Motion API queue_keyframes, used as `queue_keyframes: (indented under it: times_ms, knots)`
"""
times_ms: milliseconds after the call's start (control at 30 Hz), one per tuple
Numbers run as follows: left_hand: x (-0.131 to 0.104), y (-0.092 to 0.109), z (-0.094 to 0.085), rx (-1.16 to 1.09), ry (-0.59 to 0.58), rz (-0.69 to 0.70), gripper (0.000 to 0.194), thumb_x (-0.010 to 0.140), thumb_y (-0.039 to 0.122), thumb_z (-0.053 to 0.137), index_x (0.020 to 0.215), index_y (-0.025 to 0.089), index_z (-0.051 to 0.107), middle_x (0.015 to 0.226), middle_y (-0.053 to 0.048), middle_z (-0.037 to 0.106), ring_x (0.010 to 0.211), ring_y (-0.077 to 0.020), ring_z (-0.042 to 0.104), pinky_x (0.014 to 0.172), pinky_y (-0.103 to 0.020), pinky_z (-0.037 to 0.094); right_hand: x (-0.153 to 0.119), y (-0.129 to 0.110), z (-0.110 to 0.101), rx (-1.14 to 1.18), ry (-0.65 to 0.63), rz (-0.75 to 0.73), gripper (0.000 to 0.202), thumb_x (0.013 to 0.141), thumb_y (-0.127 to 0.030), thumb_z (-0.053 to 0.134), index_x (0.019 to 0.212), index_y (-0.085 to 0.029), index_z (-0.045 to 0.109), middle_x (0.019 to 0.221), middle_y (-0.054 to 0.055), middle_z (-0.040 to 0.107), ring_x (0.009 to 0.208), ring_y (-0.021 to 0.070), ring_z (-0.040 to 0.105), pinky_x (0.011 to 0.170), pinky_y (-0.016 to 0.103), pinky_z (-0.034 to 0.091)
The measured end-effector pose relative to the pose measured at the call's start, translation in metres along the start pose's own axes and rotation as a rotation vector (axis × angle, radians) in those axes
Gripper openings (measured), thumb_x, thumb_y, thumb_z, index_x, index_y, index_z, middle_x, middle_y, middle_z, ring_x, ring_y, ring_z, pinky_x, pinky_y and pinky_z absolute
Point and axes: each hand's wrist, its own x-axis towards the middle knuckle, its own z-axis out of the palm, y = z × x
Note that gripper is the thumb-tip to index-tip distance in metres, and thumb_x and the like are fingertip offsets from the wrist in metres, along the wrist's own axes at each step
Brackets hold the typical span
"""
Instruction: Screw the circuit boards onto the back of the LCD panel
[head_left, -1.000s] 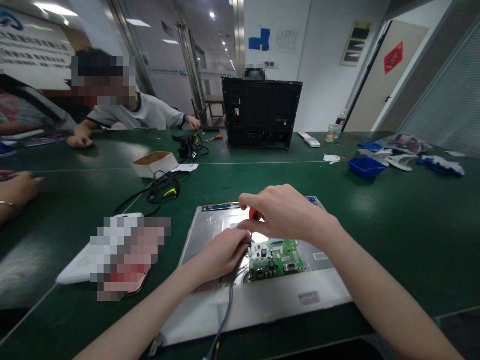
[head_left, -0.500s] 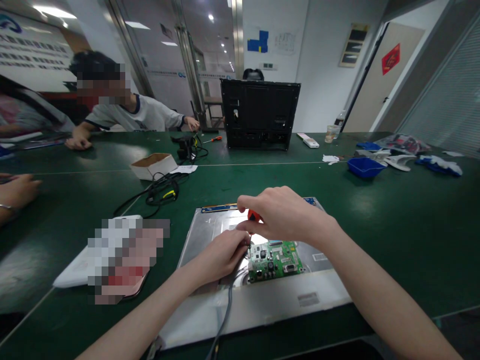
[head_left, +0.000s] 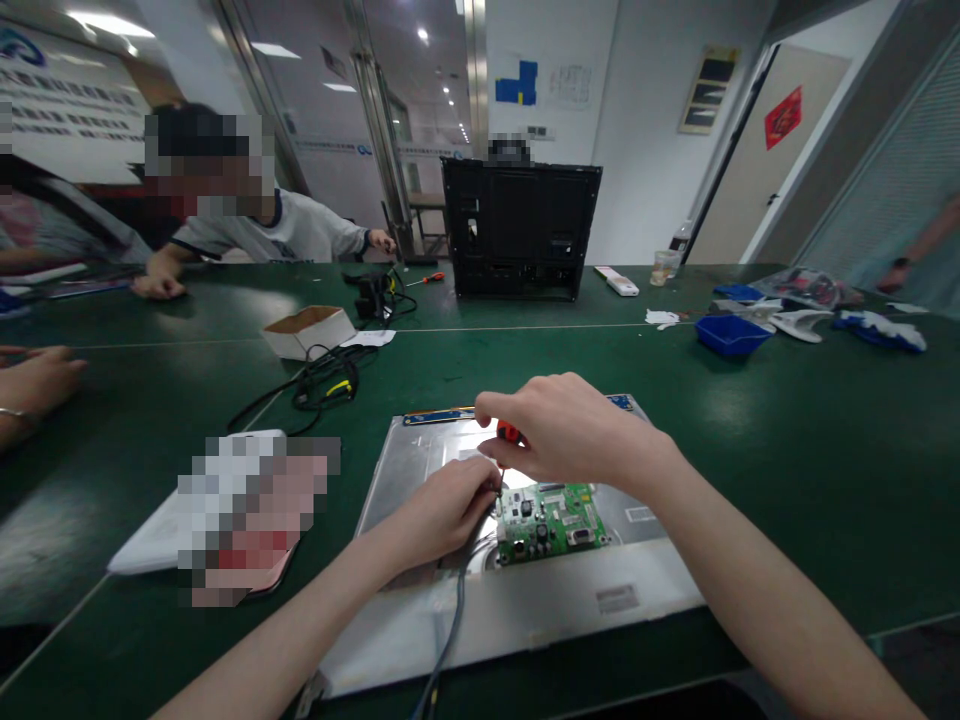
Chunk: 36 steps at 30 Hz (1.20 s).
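Observation:
A flat metal panel (head_left: 615, 590) lies on the green table in front of me, with a green circuit board (head_left: 555, 522) on it. My right hand (head_left: 566, 430) is closed round the red and black handle of a screwdriver (head_left: 510, 432), whose shaft points down at the board's upper left corner. There my left hand (head_left: 457, 495) rests on the panel with its fingers pressed together beside the shaft; what they hold, if anything, is hidden. A grey cable (head_left: 456, 620) runs from near the board over the panel's front edge.
A black monitor housing (head_left: 521, 230) stands at the back. Left are an open box (head_left: 307, 332), black cables (head_left: 319, 385) and a pink phone (head_left: 262, 530). A blue tray (head_left: 731, 335) sits at the right. Other people are at the left and far right.
A person's arm has come into view at the far right edge. My right thumb and the screwdriver handle have shifted very slightly; my left hand looks the same.

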Motion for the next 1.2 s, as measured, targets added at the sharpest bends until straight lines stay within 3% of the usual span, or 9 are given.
queue_keyframes:
  times_ms: [200, 433, 667, 900, 1200]
  knots:
    - [0.000, -0.001, 0.000, -0.004, -0.012, -0.002, 0.012, 0.092, 0.020, 0.043, 0.095, 0.018, 0.055, 0.094, -0.008, 0.065, 0.081, -0.0222, 0.058, 0.074, -0.036, 0.048, -0.001, 0.001, -0.001, 0.053, -0.005, -0.041, 0.023, 0.086, -0.024, 0.056, 0.108, -0.020, 0.056, 0.086, 0.003, 0.070, 0.069, 0.0145, 0.059, 0.053, 0.026, 0.025]
    - [0.000, 0.002, -0.001, 0.030, -0.027, -0.005, 0.013, 0.093, 0.020, 0.043, 0.092, 0.018, 0.057, 0.093, -0.007, 0.065, 0.080, -0.0219, 0.059, 0.070, -0.033, 0.046, 0.001, 0.001, -0.001, 0.012, -0.013, -0.024, 0.026, 0.092, -0.043, 0.056, 0.107, -0.022, 0.060, 0.085, 0.003, 0.072, 0.070, 0.0159, 0.061, 0.054, 0.025, 0.024]
    - [0.001, -0.006, 0.006, 0.007, 0.018, 0.042, 0.012, 0.093, 0.021, 0.044, 0.097, 0.018, 0.055, 0.097, -0.008, 0.065, 0.085, -0.0234, 0.060, 0.075, -0.036, 0.048, 0.000, 0.000, -0.002, 0.040, -0.011, -0.070, 0.025, 0.088, -0.022, 0.056, 0.113, -0.020, 0.055, 0.096, 0.004, 0.071, 0.074, 0.0160, 0.062, 0.054, 0.026, 0.026]
    - [0.003, -0.007, 0.008, 0.052, 0.017, 0.015, 0.017, 0.094, 0.019, 0.042, 0.097, 0.018, 0.059, 0.104, -0.009, 0.066, 0.094, -0.0257, 0.061, 0.082, -0.039, 0.049, 0.001, 0.000, -0.001, 0.001, -0.024, -0.035, 0.027, 0.091, -0.038, 0.058, 0.111, -0.021, 0.055, 0.095, 0.004, 0.073, 0.076, 0.0170, 0.063, 0.054, 0.025, 0.025]
    - [0.007, -0.004, 0.010, 0.105, 0.010, -0.067, 0.014, 0.093, 0.017, 0.047, 0.097, 0.018, 0.060, 0.105, -0.009, 0.066, 0.092, -0.0243, 0.063, 0.083, -0.039, 0.050, 0.001, 0.001, -0.001, -0.005, -0.007, -0.047, 0.022, 0.092, -0.034, 0.058, 0.109, -0.021, 0.057, 0.093, 0.004, 0.072, 0.073, 0.0163, 0.064, 0.052, 0.025, 0.026]
